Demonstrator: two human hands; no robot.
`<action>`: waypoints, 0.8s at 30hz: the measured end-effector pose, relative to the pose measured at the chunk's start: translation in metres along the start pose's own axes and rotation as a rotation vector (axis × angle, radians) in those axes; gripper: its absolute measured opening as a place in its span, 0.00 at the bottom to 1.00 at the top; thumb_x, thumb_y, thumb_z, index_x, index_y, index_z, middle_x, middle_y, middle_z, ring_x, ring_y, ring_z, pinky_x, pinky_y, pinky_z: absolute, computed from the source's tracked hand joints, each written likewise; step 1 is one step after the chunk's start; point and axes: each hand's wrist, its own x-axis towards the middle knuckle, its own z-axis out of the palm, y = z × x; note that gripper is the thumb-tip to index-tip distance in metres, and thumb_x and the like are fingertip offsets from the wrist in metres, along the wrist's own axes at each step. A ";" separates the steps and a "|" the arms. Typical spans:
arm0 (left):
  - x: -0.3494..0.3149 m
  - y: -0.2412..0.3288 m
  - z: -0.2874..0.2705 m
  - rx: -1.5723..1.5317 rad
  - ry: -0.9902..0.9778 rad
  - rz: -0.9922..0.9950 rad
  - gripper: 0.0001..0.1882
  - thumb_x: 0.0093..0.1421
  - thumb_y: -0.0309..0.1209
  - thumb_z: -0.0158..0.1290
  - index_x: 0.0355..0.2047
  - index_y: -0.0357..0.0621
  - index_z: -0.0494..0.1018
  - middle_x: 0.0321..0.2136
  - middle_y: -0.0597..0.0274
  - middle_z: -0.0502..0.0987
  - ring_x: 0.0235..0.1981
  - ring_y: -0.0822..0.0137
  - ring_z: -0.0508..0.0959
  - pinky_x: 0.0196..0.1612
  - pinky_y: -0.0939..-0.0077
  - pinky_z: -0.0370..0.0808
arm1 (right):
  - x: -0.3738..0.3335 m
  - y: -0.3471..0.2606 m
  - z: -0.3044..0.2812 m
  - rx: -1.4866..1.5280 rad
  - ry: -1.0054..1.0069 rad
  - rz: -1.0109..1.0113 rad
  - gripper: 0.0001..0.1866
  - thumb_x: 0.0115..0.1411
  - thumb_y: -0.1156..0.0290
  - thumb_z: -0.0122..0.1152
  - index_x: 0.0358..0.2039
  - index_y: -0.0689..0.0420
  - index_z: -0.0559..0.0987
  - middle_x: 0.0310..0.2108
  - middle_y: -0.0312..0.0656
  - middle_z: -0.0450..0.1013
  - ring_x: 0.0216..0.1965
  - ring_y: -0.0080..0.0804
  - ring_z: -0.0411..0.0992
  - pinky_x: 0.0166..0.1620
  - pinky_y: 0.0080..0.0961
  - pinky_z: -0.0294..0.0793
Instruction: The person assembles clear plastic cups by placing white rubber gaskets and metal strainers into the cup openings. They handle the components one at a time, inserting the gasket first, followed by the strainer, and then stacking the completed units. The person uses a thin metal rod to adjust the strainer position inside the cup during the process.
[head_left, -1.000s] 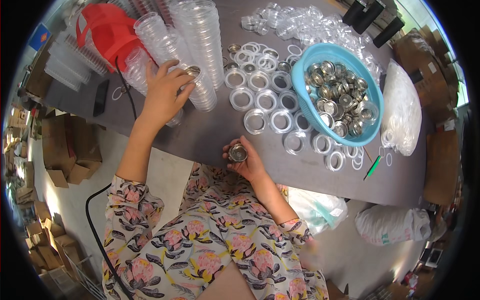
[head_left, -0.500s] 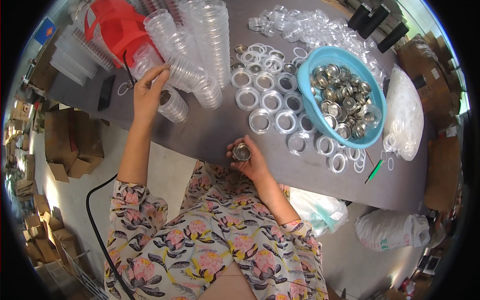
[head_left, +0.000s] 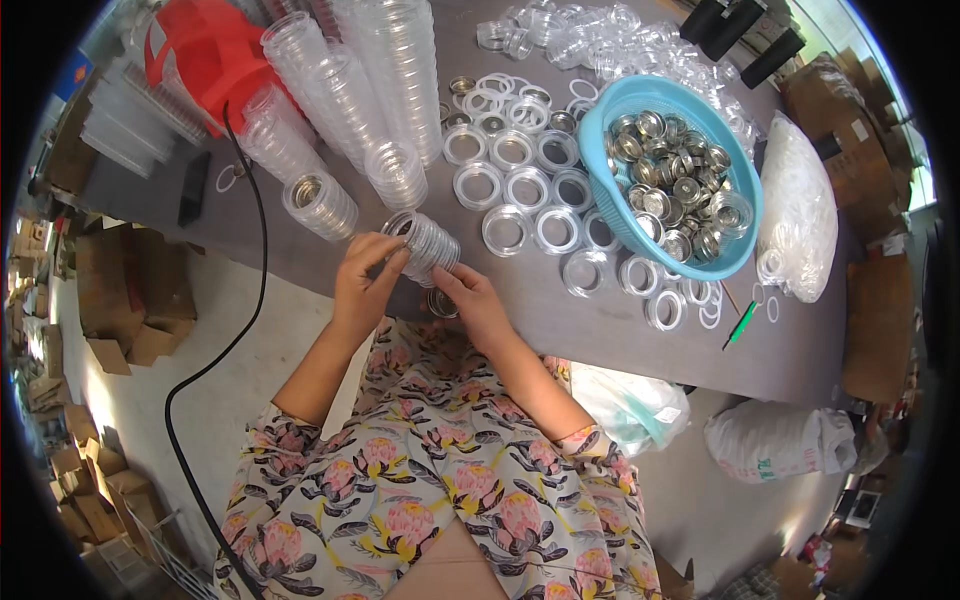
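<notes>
Close to the table's near edge, a tilted short stack of clear plastic cups [head_left: 432, 246] sits between my two hands. My left hand [head_left: 368, 283] has its thumb and fingers closed at the rim of the stack's left end. My right hand [head_left: 477, 305] is closed round a round silver metal lid [head_left: 440, 303], partly hidden by its fingers, while its thumb touches the stack's lower right side. Just beyond, another short cup stack [head_left: 322, 207] lies tilted with a metal piece inside, and tall cup stacks [head_left: 392, 90] stand behind.
Several clear rings [head_left: 528, 187] cover the middle of the table [head_left: 620, 345]. A blue basket [head_left: 592, 165] of metal lids stands to the right, near a plastic bag [head_left: 797, 215] and a green pen-like tool [head_left: 740, 326]. At the left are a red bag [head_left: 213, 65] and a black cable [head_left: 262, 240].
My left hand has come down and right, bringing a cup stack from the tall stacks to my right hand. The right hand has shifted slightly left, still holding the metal lid.
</notes>
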 end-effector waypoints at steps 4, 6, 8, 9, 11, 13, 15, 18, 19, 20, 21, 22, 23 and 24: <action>-0.010 -0.012 0.006 0.128 -0.085 0.040 0.08 0.51 0.23 0.53 0.32 0.35 0.73 0.27 0.58 0.74 0.32 0.63 0.71 0.36 0.72 0.66 | -0.010 0.002 -0.006 0.055 0.062 0.196 0.14 0.58 0.62 0.52 0.37 0.58 0.73 0.27 0.36 0.71 0.27 0.23 0.72 0.24 0.19 0.72; -0.011 -0.012 0.006 0.146 -0.115 0.058 0.08 0.51 0.23 0.53 0.33 0.35 0.73 0.28 0.60 0.74 0.33 0.66 0.71 0.37 0.74 0.66 | -0.011 0.004 -0.013 0.132 0.021 0.189 0.14 0.58 0.61 0.52 0.37 0.58 0.73 0.27 0.36 0.71 0.27 0.24 0.72 0.24 0.20 0.72; -0.014 -0.024 0.005 -0.114 -0.077 -0.181 0.08 0.52 0.24 0.52 0.34 0.35 0.73 0.28 0.62 0.74 0.34 0.70 0.71 0.37 0.77 0.66 | -0.011 0.007 -0.018 0.172 -0.017 0.163 0.14 0.58 0.61 0.52 0.38 0.58 0.73 0.27 0.36 0.72 0.26 0.25 0.72 0.24 0.20 0.72; -0.015 -0.028 0.004 -0.244 -0.056 -0.301 0.08 0.53 0.24 0.52 0.34 0.35 0.73 0.29 0.63 0.74 0.35 0.73 0.71 0.38 0.78 0.67 | -0.013 0.009 -0.019 0.173 -0.030 0.143 0.14 0.58 0.60 0.51 0.38 0.58 0.73 0.27 0.36 0.72 0.27 0.25 0.72 0.24 0.20 0.72; -0.015 -0.027 0.000 -0.579 0.128 -0.545 0.08 0.53 0.24 0.52 0.34 0.35 0.73 0.30 0.63 0.74 0.35 0.75 0.71 0.39 0.80 0.66 | -0.013 0.010 -0.023 0.184 -0.031 0.127 0.14 0.58 0.60 0.51 0.37 0.57 0.73 0.28 0.36 0.72 0.27 0.24 0.73 0.24 0.20 0.72; -0.017 -0.023 -0.006 -0.618 0.241 -0.538 0.08 0.54 0.24 0.52 0.35 0.36 0.74 0.31 0.63 0.74 0.35 0.75 0.70 0.39 0.81 0.66 | -0.014 0.009 -0.029 0.199 -0.010 0.141 0.14 0.58 0.60 0.51 0.37 0.57 0.73 0.28 0.36 0.72 0.27 0.24 0.73 0.24 0.19 0.72; -0.022 -0.016 -0.015 -0.355 0.273 -0.286 0.08 0.54 0.25 0.51 0.35 0.36 0.73 0.31 0.62 0.74 0.35 0.74 0.71 0.39 0.81 0.67 | -0.016 0.011 -0.036 0.248 -0.019 0.127 0.13 0.59 0.60 0.49 0.38 0.55 0.72 0.29 0.37 0.73 0.28 0.26 0.73 0.24 0.19 0.72; 0.000 0.014 -0.050 0.193 0.348 0.126 0.09 0.53 0.25 0.52 0.35 0.38 0.73 0.31 0.61 0.73 0.34 0.68 0.72 0.43 0.74 0.65 | -0.018 0.009 -0.033 0.268 -0.012 0.120 0.13 0.59 0.60 0.49 0.38 0.55 0.72 0.29 0.37 0.73 0.28 0.25 0.73 0.25 0.19 0.71; 0.008 0.020 -0.062 0.363 0.341 0.198 0.09 0.52 0.25 0.52 0.35 0.38 0.73 0.31 0.61 0.73 0.34 0.66 0.71 0.45 0.72 0.64 | -0.018 0.007 -0.032 0.258 -0.007 0.115 0.13 0.59 0.60 0.49 0.37 0.55 0.72 0.29 0.36 0.73 0.28 0.24 0.73 0.25 0.19 0.71; 0.021 0.025 -0.074 0.539 0.330 0.264 0.09 0.51 0.26 0.52 0.35 0.39 0.73 0.30 0.60 0.73 0.35 0.64 0.71 0.46 0.69 0.63 | -0.018 0.007 -0.031 0.251 -0.002 0.121 0.13 0.59 0.60 0.49 0.37 0.55 0.72 0.29 0.36 0.73 0.28 0.24 0.73 0.25 0.19 0.71; 0.030 0.026 -0.083 0.715 0.315 0.329 0.10 0.51 0.26 0.53 0.35 0.39 0.73 0.30 0.60 0.73 0.35 0.61 0.71 0.48 0.66 0.62 | -0.018 0.007 -0.031 0.245 0.003 0.127 0.13 0.59 0.60 0.49 0.37 0.55 0.72 0.29 0.36 0.73 0.29 0.24 0.73 0.25 0.19 0.71; 0.035 0.021 -0.088 0.748 0.278 0.303 0.10 0.50 0.26 0.53 0.34 0.40 0.73 0.30 0.60 0.73 0.35 0.61 0.71 0.49 0.64 0.60 | -0.016 0.008 -0.030 0.234 0.005 0.131 0.13 0.59 0.60 0.49 0.37 0.55 0.72 0.29 0.37 0.73 0.29 0.25 0.73 0.26 0.19 0.71; 0.038 0.013 -0.092 0.779 0.238 0.277 0.09 0.50 0.26 0.53 0.34 0.40 0.73 0.30 0.60 0.73 0.36 0.60 0.70 0.50 0.62 0.59 | -0.015 0.009 -0.031 0.242 -0.001 0.128 0.13 0.59 0.60 0.49 0.37 0.55 0.72 0.29 0.37 0.73 0.29 0.25 0.73 0.26 0.19 0.71; 0.040 0.006 -0.095 0.808 0.199 0.251 0.09 0.49 0.26 0.53 0.33 0.41 0.73 0.30 0.60 0.72 0.37 0.59 0.70 0.50 0.60 0.58 | -0.015 0.010 -0.032 0.250 -0.006 0.126 0.13 0.59 0.60 0.49 0.37 0.55 0.71 0.29 0.37 0.73 0.29 0.25 0.73 0.26 0.19 0.71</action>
